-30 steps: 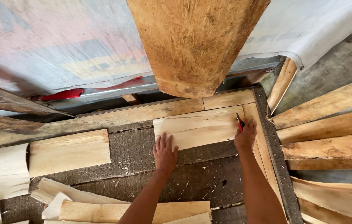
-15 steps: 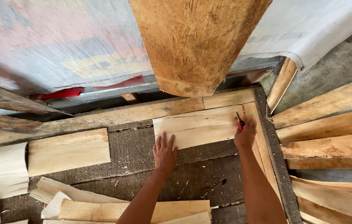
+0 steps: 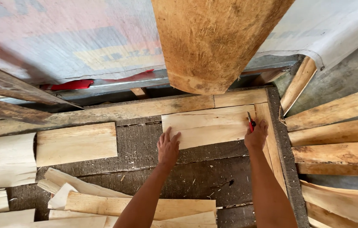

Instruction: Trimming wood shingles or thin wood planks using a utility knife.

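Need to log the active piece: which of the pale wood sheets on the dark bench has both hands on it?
The veneer sheet at the bench's right end: left hand presses its lower-left corner, right hand holds a red cutter at its right edge. The other sheet lies untouched.

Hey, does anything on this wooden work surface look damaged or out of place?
The veneer sheet under the left hand has long cracks along its grain. The right hand holds a red cutter at its right edge. Loose veneer pieces lie piled askew at lower left.

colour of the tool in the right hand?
Red, with a dark blade end. The cutter in the right hand shows best in the head view.
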